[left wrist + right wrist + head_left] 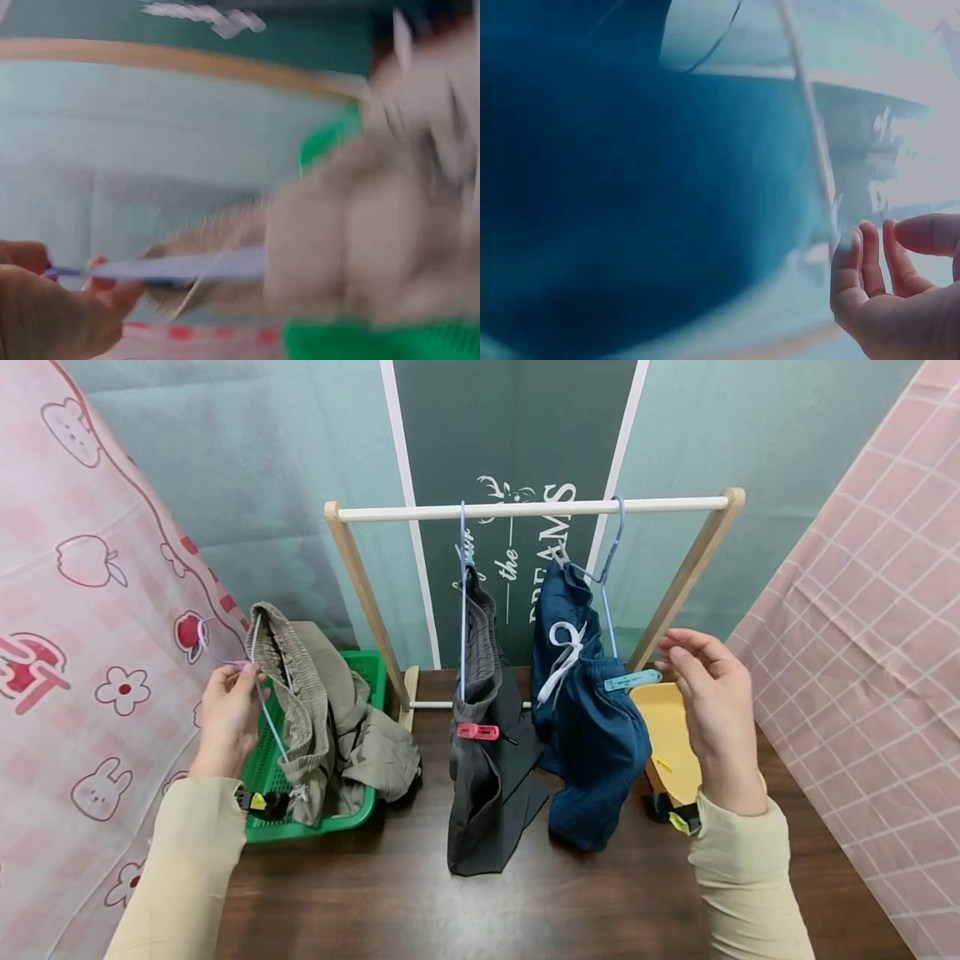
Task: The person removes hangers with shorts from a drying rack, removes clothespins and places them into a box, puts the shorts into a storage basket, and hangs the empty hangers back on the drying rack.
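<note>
My left hand (pixel 227 718) pinches a pale blue wire hanger (pixel 271 723) just below its hook. Khaki trousers (pixel 322 685) with a gathered waist hang from that hanger, over a green basket (pixel 378 681). My right hand (pixel 712 718) is raised at the right with loosely bent fingers and nothing between them. Nearest to it are dark blue trousers (pixel 588 735) on a hanger, with a light blue clothespin (pixel 632 680) at the waist. In the left wrist view the khaki trousers (pixel 337 240) are blurred; in the right wrist view the blue cloth (pixel 652 187) fills much of the frame.
A rack with a white rail (pixel 525 510) and wooden legs stands in the middle. Dark grey trousers (pixel 474 793) hang on it with a pink clothespin (pixel 477 732). A yellow tray (pixel 671 727) holding a yellow clothespin sits behind my right wrist. Printed cloths hang at both sides.
</note>
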`<state>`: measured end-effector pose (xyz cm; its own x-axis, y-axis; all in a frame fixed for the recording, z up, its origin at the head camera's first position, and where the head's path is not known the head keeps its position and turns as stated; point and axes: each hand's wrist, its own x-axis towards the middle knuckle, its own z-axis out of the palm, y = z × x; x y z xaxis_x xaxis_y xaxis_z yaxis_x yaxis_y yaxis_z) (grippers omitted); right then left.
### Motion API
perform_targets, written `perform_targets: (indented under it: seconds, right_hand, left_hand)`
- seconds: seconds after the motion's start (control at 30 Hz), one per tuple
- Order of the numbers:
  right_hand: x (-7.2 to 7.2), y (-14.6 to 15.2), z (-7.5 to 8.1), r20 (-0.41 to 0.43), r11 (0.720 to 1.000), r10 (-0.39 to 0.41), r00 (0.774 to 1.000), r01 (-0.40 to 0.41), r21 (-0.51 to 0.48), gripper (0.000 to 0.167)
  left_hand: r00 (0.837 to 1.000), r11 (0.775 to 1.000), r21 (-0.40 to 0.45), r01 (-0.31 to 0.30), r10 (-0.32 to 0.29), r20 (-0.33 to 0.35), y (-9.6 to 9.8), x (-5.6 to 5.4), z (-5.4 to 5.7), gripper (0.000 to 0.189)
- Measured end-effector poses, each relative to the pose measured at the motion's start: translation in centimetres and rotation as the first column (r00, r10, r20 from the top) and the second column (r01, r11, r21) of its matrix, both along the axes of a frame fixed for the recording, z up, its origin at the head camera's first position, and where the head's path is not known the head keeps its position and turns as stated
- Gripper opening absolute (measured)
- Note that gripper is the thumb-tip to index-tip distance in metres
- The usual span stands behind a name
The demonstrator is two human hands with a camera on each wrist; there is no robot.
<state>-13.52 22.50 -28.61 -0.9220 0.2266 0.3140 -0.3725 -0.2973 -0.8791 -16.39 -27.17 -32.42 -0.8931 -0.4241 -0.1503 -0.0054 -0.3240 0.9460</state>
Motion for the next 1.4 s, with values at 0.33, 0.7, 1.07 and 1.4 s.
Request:
perform_targets:
  seconds: [0.33,0.7,1.07,1.4]
  right_hand:
    - [1.5,-4.3,1.1,-0.001,0.961,-0.006,1.000,0.006,0.276,0.023]
    - [3.7,-9.6,1.5,-0.025,0.847,0.149,0.988,-0.115,0.519,0.021]
    - [5.5,-15.9,0.7,-0.059,0.703,0.304,0.951,-0.182,0.688,0.025]
    - [7.2,-19.6,0.0,-0.454,0.610,0.330,0.828,0.180,0.771,0.028]
  left_hand:
    - [0.993,0.942,-0.322,0.094,-0.064,0.103,-0.6,0.5,-0.3,0.004]
    - [0.992,0.985,-0.146,-0.092,0.104,0.078,-0.3,0.0,-0.1,0.021]
    - [0.985,0.986,-0.067,-0.153,0.157,0.067,0.2,-0.3,0.0,0.016]
    - [0.982,0.983,-0.023,-0.183,0.184,0.038,1.0,-0.5,0.0,0.010]
